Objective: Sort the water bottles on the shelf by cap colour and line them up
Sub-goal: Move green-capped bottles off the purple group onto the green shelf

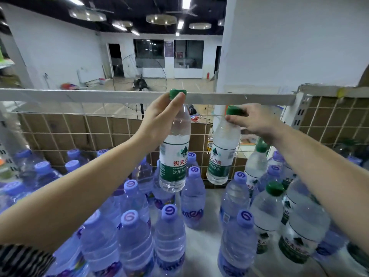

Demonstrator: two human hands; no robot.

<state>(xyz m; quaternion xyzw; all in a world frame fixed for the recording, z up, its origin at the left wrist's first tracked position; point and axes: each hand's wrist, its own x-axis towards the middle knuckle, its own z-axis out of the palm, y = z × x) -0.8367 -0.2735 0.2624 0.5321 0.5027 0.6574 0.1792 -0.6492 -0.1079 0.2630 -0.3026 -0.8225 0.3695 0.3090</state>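
Observation:
My left hand (159, 120) grips the neck of a green-capped water bottle (174, 156) and holds it in the air above the shelf. My right hand (253, 121) pinches the top of a second green-capped bottle (222, 154), also lifted and slightly tilted. Below them, several purple-capped bottles (169, 232) stand crowded over the left and middle of the white shelf (201, 246). More green-capped bottles (268, 210) stand at the right, mixed with a few purple-capped ones.
A wire grid panel (99, 126) backs the shelf, with cardboard behind it. A white metal rail (99, 95) runs across above. A bare strip of shelf surface lies between the middle bottles. A white pillar (279, 47) rises behind on the right.

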